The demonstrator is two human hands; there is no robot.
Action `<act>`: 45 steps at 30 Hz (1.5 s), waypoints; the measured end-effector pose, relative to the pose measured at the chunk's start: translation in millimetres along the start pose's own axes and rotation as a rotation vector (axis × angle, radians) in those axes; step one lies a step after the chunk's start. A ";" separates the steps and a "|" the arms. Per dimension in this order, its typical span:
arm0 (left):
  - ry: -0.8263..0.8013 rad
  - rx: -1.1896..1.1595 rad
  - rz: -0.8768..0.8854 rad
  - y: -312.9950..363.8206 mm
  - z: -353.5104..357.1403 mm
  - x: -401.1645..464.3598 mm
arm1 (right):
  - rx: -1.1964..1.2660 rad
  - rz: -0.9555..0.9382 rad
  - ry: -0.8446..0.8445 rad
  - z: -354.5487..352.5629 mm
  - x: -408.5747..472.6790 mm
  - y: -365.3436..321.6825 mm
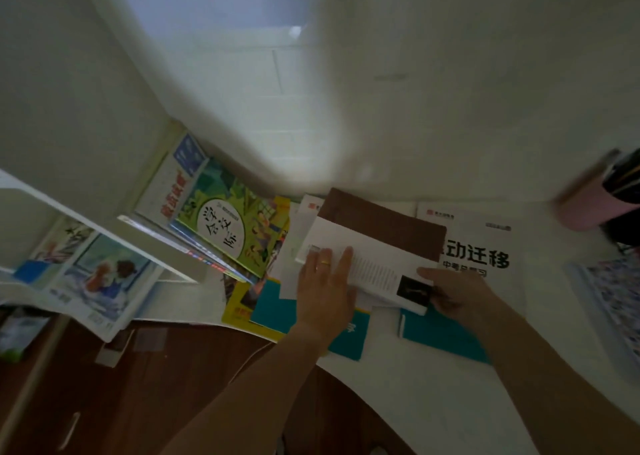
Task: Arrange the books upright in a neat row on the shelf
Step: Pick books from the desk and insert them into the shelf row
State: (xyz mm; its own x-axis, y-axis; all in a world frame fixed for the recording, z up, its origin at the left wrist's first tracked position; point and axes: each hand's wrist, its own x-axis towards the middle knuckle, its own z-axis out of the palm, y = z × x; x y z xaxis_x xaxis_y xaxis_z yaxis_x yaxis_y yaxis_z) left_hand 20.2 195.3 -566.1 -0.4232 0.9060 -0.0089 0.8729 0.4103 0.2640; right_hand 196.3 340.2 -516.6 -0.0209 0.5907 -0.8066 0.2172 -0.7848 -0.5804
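We see the white book lying flat mid-counter, long axis running far-left to near-right. Our left hand presses flat on its left edge, fingers straight; our right hand pinches its near-right corner. Bare counter lies near us; the wall crowds the far side.

You have bare white desk at lower centre to pass over. Leaning picture books and a white shelf board block the left; flat teal books crowd the middle, a pink holder the right edge.
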 end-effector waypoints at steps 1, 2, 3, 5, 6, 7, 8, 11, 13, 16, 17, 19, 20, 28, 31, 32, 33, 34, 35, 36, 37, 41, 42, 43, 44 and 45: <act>0.013 0.064 0.019 1.0 -0.6 4.0 | 0.007 0.002 -0.015 0.1 -2.7 -2.5; 0.028 0.120 0.046 1.0 -1.8 7.1 | 0.033 0.006 -0.037 0.7 -5.3 -4.8; 0.054 0.161 0.076 -0.6 -3.7 9.8 | 0.071 0.004 -0.083 2.6 -14.6 -9.2; 0.132 0.191 0.125 -6.6 -12.1 16.1 | 0.115 -0.078 -0.153 8.4 -28.9 -18.6; 0.176 0.170 0.144 -10.2 -18.3 21.5 | 0.143 -0.136 -0.186 10.2 -34.6 -24.2; 0.204 0.114 0.165 -14.1 -26.2 28.5 | 0.194 -0.181 -0.221 11.4 -42.1 -29.1; 0.210 0.032 0.189 -17.4 -37.9 35.3 | 0.250 -0.226 -0.261 11.8 -47.5 -32.8; 0.170 -0.289 0.200 -22.0 -86.7 47.0 | 0.199 -0.406 -0.251 10.3 -54.1 -40.8; 0.087 -0.595 0.131 -19.5 -114.0 47.1 | 0.112 -0.445 -0.214 8.6 -56.7 -38.0; -0.222 -1.180 -0.013 6.1 -138.7 33.6 | 0.136 -0.413 -0.292 0.4 -59.7 -24.9; -0.320 -1.338 -0.056 17.7 -138.7 28.5 | 0.173 -0.396 -0.316 -6.6 -63.4 -20.5; -0.410 -1.444 -0.123 44.3 -130.1 18.7 | 0.250 -0.358 -0.292 -28.9 -70.7 -9.7; -0.414 -1.393 -0.141 56.2 -119.7 16.0 | 0.272 -0.369 -0.246 -43.8 -72.0 -3.4; -0.262 -0.152 0.104 56.3 -19.1 1.7 | 0.020 -0.392 0.000 -124.9 -34.6 50.6; -0.242 0.144 0.177 34.0 -4.5 -0.3 | -0.121 -0.415 0.099 -129.3 -12.5 70.8; -0.216 0.184 0.200 31.5 -1.3 0.3 | -0.176 -0.416 0.160 -128.1 -8.4 76.0; -0.170 0.198 0.219 31.6 0.2 1.2 | -0.240 -0.411 0.233 -127.1 -4.4 80.5; -0.129 0.199 0.246 31.9 1.9 3.0 | -0.316 -0.402 0.299 -126.5 -2.0 84.2; -0.084 0.201 0.279 33.3 -0.5 4.1 | -0.393 -0.394 0.348 -125.9 -2.2 87.7; -0.022 0.195 0.307 33.5 -4.9 5.0 | -0.474 -0.396 0.393 -125.6 -4.1 91.3; 0.025 0.179 0.306 31.8 -13.7 7.2 | -0.561 -0.417 0.449 -125.2 -6.3 94.5; 0.317 -0.030 0.183 11.0 -63.7 23.8 | -0.586 -0.636 0.634 -110.2 -27.2 89.2; 0.336 -0.152 0.119 7.5 -79.0 28.3 | -0.548 -0.706 0.601 -101.4 -32.2 84.6; 0.337 -0.279 0.045 5.3 -94.3 31.8 | -0.509 -0.766 0.538 -91.2 -35.7 79.8; 0.345 -0.378 -0.019 4.5 -109.7 33.9 | -0.458 -0.802 0.448 -78.7 -39.0 74.2; 0.348 -0.462 -0.080 4.7 -122.7 35.9 | -0.385 -0.799 0.339 -65.0 -42.8 68.1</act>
State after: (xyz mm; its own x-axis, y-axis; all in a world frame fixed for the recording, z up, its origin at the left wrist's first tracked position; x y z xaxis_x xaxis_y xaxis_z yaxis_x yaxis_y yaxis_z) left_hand -20.7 217.0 -446.8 -0.6068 0.7543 0.2508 0.6716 0.3176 0.6694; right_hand 275.4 273.6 -514.2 -0.0316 0.9966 -0.0764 0.5694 -0.0448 -0.8209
